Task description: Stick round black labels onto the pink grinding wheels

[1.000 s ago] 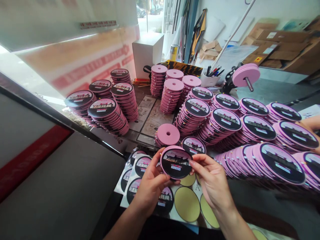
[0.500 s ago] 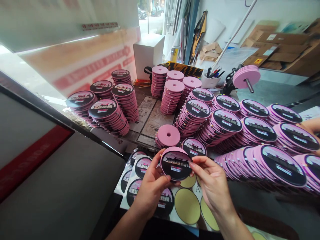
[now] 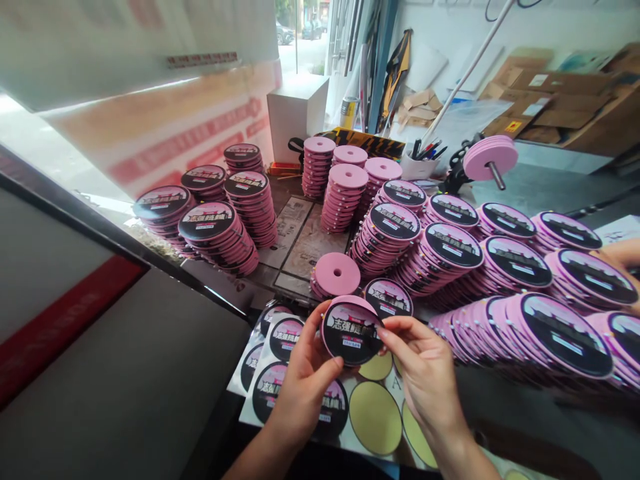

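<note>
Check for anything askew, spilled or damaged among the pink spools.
The round label between the left hand and right hand looks off-centre on its pink spool, pink showing mostly along the top. The front-right stack seems to lean, though the lens may exaggerate that. No spill or damage shows.

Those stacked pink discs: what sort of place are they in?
Probably a small workshop or packing shop: stacks of labelled pink discs, a sheet of round stickers and piled cardboard boxes suggest it.
</note>
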The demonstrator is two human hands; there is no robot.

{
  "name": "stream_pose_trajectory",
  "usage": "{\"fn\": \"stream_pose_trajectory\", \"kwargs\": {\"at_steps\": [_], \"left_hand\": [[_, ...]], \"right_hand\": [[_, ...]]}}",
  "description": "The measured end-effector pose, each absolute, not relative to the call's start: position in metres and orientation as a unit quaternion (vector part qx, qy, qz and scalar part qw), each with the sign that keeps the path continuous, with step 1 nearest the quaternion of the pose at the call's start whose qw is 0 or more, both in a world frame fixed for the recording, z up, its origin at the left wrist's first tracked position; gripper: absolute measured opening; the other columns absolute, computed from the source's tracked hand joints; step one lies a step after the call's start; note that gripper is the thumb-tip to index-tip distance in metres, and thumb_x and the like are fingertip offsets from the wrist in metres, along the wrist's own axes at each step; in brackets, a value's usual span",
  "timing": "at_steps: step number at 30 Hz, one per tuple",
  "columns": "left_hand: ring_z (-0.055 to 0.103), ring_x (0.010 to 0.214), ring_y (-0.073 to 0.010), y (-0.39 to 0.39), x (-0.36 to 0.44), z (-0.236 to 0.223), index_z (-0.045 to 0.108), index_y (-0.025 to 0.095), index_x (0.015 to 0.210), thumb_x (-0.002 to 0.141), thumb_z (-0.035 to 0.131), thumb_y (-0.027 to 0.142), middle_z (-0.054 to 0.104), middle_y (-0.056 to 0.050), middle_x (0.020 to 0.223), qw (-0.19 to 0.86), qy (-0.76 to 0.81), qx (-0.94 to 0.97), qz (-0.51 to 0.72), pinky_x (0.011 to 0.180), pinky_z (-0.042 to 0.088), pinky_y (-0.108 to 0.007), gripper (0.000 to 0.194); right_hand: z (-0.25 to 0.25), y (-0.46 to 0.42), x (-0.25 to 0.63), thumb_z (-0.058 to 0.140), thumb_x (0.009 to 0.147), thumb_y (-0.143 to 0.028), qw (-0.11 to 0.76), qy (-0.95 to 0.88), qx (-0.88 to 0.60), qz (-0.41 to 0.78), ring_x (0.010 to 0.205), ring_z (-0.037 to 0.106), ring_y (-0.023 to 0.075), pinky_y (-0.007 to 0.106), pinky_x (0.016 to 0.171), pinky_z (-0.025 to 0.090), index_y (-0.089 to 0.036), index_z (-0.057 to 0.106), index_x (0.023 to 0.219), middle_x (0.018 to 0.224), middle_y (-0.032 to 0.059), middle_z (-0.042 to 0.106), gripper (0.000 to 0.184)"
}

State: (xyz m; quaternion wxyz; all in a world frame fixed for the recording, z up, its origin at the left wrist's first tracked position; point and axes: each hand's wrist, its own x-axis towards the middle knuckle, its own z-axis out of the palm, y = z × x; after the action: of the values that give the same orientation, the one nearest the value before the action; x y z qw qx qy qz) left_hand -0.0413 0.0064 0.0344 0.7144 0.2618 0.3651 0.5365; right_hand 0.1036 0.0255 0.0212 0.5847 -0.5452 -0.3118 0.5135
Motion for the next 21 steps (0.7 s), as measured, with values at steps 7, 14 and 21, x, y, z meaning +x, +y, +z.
{"fn": "stream_pose_trajectory", "kwargs": {"at_steps": [7, 14, 21], "left_hand": [[0.045, 0.121, -0.0224, -0.001, -0.040, 0.034, 0.044, 0.031, 0.128, 0.081, 0.058, 0.021, 0.052, -0.003, 0.129, 0.648, 0.411, 0.365, 0.527, 0.102, 0.035, -0.033, 0.050], [0.048, 0.118, -0.0234, -0.003, -0.035, 0.028, 0.039, 0.033, 0.131, 0.080, 0.059, 0.023, 0.052, -0.004, 0.129, 0.674, 0.401, 0.332, 0.525, 0.098, 0.039, -0.034, 0.055], [0.049, 0.115, -0.0240, 0.001, -0.031, 0.012, 0.032, 0.033, 0.135, 0.083, 0.051, 0.022, 0.046, -0.008, 0.133, 0.648, 0.443, 0.441, 0.434, 0.095, 0.041, -0.042, 0.056]], "right_hand": [[0.028, 0.027, 0.097, 0.072, 0.063, -0.034, 0.546, -0.387, -0.605, 0.431, 0.059, 0.060, 0.0156, 0.026, 0.056, 0.048, -0.018, 0.064, 0.070, 0.066, 0.0023, 0.065, 0.019], [0.039, 0.026, 0.110, 0.063, 0.072, -0.041, 0.458, -0.474, -0.638, 0.399, 0.059, 0.060, 0.0156, 0.025, 0.052, 0.045, -0.021, 0.059, 0.102, 0.075, 0.0029, 0.066, 0.037], [0.030, 0.055, 0.146, 0.074, 0.059, -0.044, 0.570, -0.339, -0.618, 0.421, 0.045, 0.048, 0.0089, 0.017, 0.036, 0.035, -0.017, 0.060, 0.085, 0.063, 0.0003, 0.063, 0.040]]}}
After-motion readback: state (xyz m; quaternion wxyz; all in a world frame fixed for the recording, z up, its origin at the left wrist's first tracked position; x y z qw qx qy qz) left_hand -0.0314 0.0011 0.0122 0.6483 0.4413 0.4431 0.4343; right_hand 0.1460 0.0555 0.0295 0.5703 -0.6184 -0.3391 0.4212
